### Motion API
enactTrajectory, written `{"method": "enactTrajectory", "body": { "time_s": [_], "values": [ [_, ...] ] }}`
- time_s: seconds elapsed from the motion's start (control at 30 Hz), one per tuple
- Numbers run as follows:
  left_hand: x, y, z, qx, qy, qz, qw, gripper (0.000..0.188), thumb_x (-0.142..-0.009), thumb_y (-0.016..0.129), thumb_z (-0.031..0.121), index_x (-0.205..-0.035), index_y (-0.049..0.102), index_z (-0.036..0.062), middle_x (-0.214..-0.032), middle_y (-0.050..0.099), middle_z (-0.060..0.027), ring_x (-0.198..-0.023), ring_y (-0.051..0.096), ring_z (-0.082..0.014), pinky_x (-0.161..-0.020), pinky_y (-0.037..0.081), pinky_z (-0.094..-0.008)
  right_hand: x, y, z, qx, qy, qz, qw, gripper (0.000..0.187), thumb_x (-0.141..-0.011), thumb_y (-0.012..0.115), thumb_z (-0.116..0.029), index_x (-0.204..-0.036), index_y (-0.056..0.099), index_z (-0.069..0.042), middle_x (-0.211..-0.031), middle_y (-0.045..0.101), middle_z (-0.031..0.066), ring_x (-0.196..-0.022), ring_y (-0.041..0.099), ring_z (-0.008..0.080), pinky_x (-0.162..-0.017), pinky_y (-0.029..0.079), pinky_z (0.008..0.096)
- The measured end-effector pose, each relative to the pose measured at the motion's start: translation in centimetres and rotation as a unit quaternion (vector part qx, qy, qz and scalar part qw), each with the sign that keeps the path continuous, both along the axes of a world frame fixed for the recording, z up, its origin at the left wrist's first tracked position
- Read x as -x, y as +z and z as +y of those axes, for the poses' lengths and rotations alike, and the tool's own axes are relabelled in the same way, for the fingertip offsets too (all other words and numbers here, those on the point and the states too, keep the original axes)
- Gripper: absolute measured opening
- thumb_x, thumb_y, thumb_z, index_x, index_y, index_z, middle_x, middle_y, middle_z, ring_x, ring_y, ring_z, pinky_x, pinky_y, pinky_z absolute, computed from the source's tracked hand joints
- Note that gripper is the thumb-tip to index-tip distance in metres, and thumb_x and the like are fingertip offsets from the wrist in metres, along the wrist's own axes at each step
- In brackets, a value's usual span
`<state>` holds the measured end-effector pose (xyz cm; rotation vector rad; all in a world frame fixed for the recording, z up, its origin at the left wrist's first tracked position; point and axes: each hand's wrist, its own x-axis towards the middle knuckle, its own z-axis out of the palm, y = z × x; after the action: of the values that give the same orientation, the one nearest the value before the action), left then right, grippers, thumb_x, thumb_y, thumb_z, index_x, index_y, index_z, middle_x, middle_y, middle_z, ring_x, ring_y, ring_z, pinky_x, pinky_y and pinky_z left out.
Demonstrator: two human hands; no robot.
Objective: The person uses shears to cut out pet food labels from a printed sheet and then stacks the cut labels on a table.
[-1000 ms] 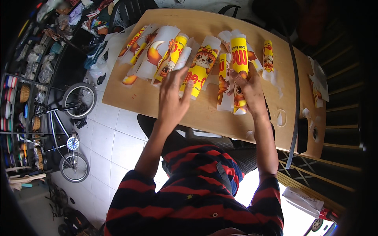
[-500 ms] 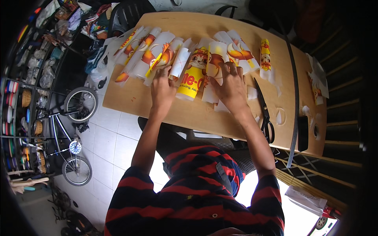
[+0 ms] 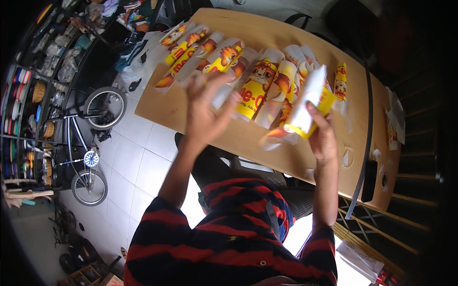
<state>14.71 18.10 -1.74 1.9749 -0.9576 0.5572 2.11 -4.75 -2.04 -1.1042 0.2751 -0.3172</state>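
In the head view, holds with the right grip [image 3: 323, 138] a white-and-yellow curled sheet [image 3: 305, 105], pinching it at the lower right side, with thumb on the near face and other fingers mostly hidden. Can see most of the sheet going up and to the left from this grip, tilted, in front of some printed rolls [image 3: 281, 86] on the tabletop [image 3: 267, 28]. Spreads the fingers of the left grip [image 3: 206, 112], blurred, in front of the rolls at the left; cannot tell any touch there. Can find between both grips a yellow cat-printed roll [image 3: 260, 81], lying slanted. Can see also, beyond the sheet at the right, a narrow yellow roll [image 3: 340, 81], apart from the right grip.
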Motion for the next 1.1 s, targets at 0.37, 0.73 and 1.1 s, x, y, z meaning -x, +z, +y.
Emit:
{"method": "enactTrajectory", "body": {
  "time_s": [0.37,0.73,1.1],
  "values": [
    [-28.7,-6.3,13.4,-0.093,0.156,0.282,0.942,0.064,-0.084,0.063,0.049,-0.134,0.050,0.0112,-0.141,0.044,-0.0153,-0.131,0.040,-0.0279,-0.105,0.033,-0.0398,9.1,0.6,-11.6,0.039,-0.103,0.042,0.993,0.045,-0.095,0.052,-0.029,-0.132,0.044,-0.004,-0.114,0.059,0.0102,-0.101,0.060,0.0196,-0.090,0.046,0.0339],
    [-29.0,-10.0,11.7,-0.059,-0.075,0.316,0.944,0.035,-0.090,0.063,0.014,-0.122,0.057,0.0001,-0.115,0.062,-0.0088,-0.108,0.058,-0.0165,-0.095,0.044,-0.0268,18.4,-0.6,-23.4,0.073,-0.272,0.156,0.947,0.040,-0.092,0.058,-0.031,-0.125,0.052,-0.009,-0.105,0.062,0.0089,-0.096,0.063,0.0178,-0.075,0.054,0.0352],
    [-31.4,-10.4,14.6,-0.015,-0.014,0.310,0.951,0.034,-0.096,0.056,0.021,-0.122,0.059,-0.0013,-0.115,0.063,-0.0089,-0.101,0.058,-0.0140,-0.090,0.044,-0.0268,15.9,1.2,-36.9,0.581,-0.376,0.379,0.615,0.077,-0.072,0.076,-0.026,-0.136,0.039,-0.005,-0.120,0.060,0.0215,-0.108,0.060,0.0339,-0.092,0.046,0.0394]
  ]
}}
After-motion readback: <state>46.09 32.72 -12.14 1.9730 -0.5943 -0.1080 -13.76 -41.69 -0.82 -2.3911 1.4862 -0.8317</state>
